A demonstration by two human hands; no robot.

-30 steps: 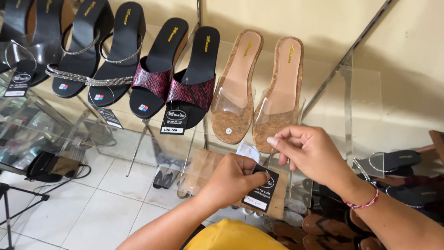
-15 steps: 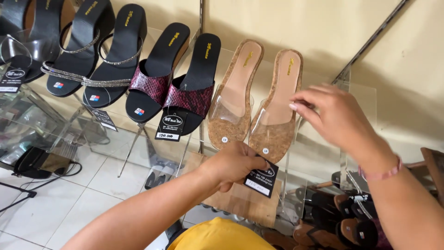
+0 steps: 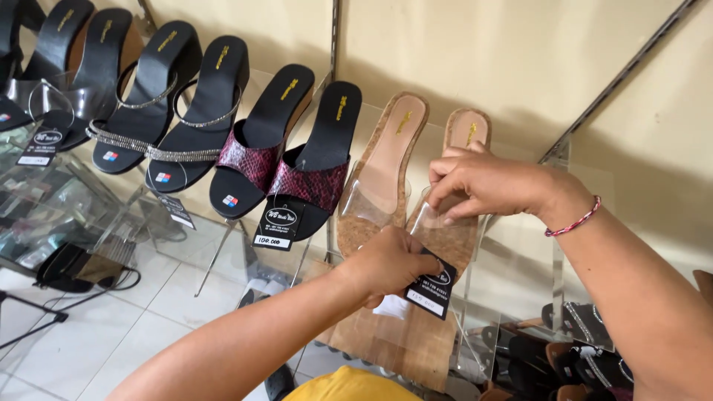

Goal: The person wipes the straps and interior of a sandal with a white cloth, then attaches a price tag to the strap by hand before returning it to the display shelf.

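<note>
While the left hand [image 3: 390,263] pinches a small black tag [image 3: 434,286] from above, its fingers closed on the tag's upper edge, the right hand [image 3: 486,182] sits just above it, at the clear strap [image 3: 434,223] of the right-hand cork sandal [image 3: 449,215]. The right fingers [image 3: 445,194] are closed on the strap's upper edge, thumb underneath. The sandal leans against the cream wall [image 3: 475,52] on a clear shelf [image 3: 520,245], its long axis running up and slightly right, heel high and toe low. The tag hangs at the toe end, so it lies below and slightly left of the right hand, touching the left; the left hand is plainly the nearer to the tag, the right the nearer to the strap.

The tag is a dark rectangle, tilted, with a pale oval mark and a pale strip along its lower edge. A bit of white paper [image 3: 390,306] shows just beneath the left hand. A twin cork sandal [image 3: 379,178] stands just beside to the left. Further left, a pair of black wedges with red snakeskin straps [image 3: 278,160] carries a similar black tag with a white price strip [image 3: 276,226], hanging at the toes. Small square stickers in red, white and blue sit on the toes of the black sandals beyond.
</note>
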